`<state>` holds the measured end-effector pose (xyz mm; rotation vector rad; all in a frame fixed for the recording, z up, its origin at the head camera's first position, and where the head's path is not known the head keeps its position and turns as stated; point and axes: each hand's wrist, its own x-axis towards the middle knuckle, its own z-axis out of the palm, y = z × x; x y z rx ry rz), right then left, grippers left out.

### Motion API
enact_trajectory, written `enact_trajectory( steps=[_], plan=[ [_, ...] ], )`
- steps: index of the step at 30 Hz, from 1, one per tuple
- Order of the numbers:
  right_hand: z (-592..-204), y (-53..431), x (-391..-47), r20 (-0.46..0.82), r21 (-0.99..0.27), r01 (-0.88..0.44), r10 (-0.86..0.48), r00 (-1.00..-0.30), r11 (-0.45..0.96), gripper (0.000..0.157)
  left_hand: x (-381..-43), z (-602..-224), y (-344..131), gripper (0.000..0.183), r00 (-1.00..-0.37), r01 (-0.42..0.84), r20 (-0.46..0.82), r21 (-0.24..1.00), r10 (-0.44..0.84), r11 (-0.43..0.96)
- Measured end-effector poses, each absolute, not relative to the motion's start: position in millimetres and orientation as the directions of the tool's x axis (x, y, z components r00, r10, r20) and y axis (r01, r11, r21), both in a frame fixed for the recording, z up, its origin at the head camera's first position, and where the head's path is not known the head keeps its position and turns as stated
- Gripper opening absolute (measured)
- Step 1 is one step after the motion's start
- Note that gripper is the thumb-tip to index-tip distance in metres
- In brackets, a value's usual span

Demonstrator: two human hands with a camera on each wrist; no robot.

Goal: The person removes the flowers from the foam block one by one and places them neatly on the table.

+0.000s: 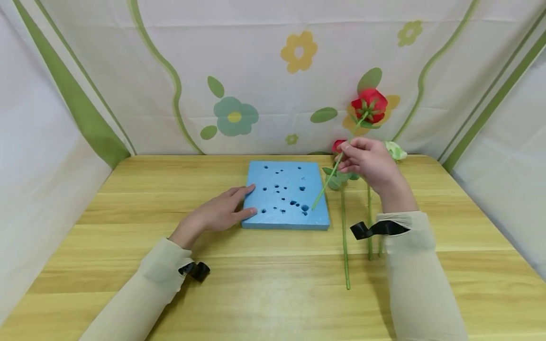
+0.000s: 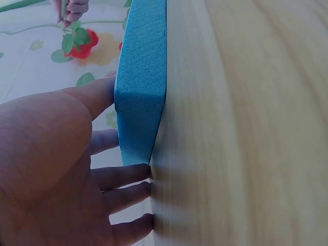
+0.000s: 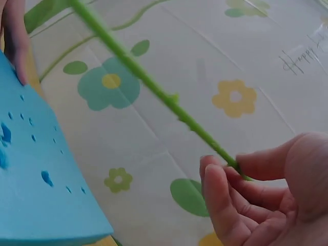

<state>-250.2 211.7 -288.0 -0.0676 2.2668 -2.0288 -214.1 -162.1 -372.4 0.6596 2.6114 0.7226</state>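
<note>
Between thumb and fingers my right hand [image 1: 368,163] pinches the green stem of a red artificial rose [image 1: 370,105]. The bloom is up and to the right, and the stem slants down so its lower end hangs over the near right part of a blue foam block [image 1: 290,177]. Whether that end touches the foam I cannot tell. Holes of several sizes dot the block's top. My left hand [image 1: 219,210] rests at the block's left side, thumb and index finger on its edge, the other fingers extended against the table, as the left wrist view shows.
Right of the block more artificial flowers lie on the wooden table [image 1: 256,284]: a red one [image 1: 338,146] partly behind my right hand and a pale green-white one [image 1: 395,150]. One long stem [image 1: 345,246] points toward me. A flower-printed curtain [image 1: 264,71] closes off the back.
</note>
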Motion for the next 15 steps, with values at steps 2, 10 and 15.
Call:
enact_trajectory(
  steps=[2, 10, 15],
  plan=[
    [-290.1, 217.7, -251.4, -0.059, -0.989, 0.041, -0.124, -0.991, 0.144, 0.018, -213.9, -372.7, -163.0, 0.079, -0.831, 0.339, -0.204, 0.554, 0.518, 0.761],
    [-295.2, 234.8, -253.5, -0.181, -0.932, 0.087, -0.246, -0.952, 0.351, 0.022, -214.5, -372.3, -164.6, 0.079, -0.828, 0.341, -0.204, 0.557, 0.522, 0.758],
    [-304.2, 235.6, -258.0, -0.248, -0.883, 0.077, -0.320, -0.915, 0.463, 0.038, -216.1, -371.9, -165.4, 0.079, -0.824, 0.353, -0.196, 0.554, 0.531, 0.754]
  ],
)
